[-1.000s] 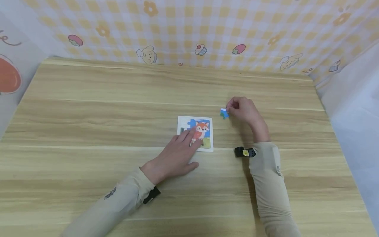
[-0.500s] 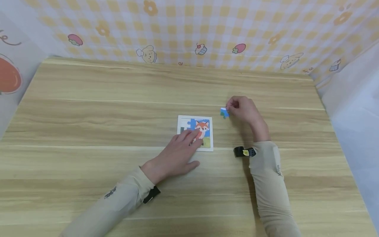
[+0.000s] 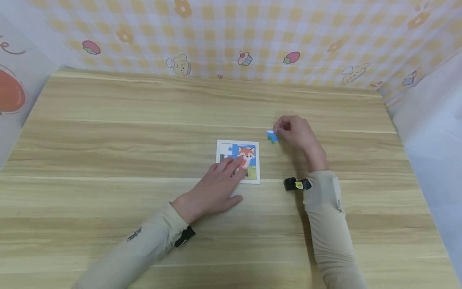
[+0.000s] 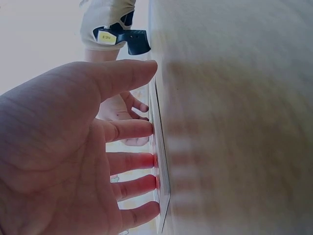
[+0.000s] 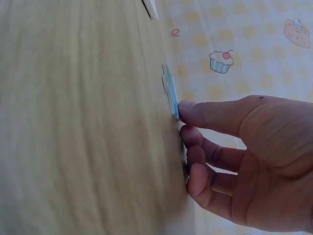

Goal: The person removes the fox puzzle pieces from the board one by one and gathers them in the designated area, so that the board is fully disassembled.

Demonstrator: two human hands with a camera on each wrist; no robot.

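Note:
A small square jigsaw puzzle (image 3: 250,172) with a white border and a fox picture lies on the table. Its upper-left part shows a white recess with a piece outline. My left hand (image 3: 216,188) rests its outstretched fingertips on the puzzle, covering the lower-left part; the left wrist view shows the fingers (image 4: 132,160) straight against its surface, thumb apart. To the puzzle's upper right, my right hand (image 3: 297,130) pinches the edge of a blue and green puzzle piece (image 3: 272,137) between thumb and curled fingers. In the right wrist view the piece (image 5: 171,93) is close to the tabletop.
The wood-grain table (image 3: 126,132) runs back to a yellow checked cloth (image 3: 216,36) with printed cartoons. A black wrist camera (image 3: 290,184) juts from the right sleeve over the table, right of the puzzle. Another black strap (image 3: 185,237) is on the left wrist.
My right hand has shifted slightly left and away from me with the puzzle piece. The left hand stays on the puzzle, practically still.

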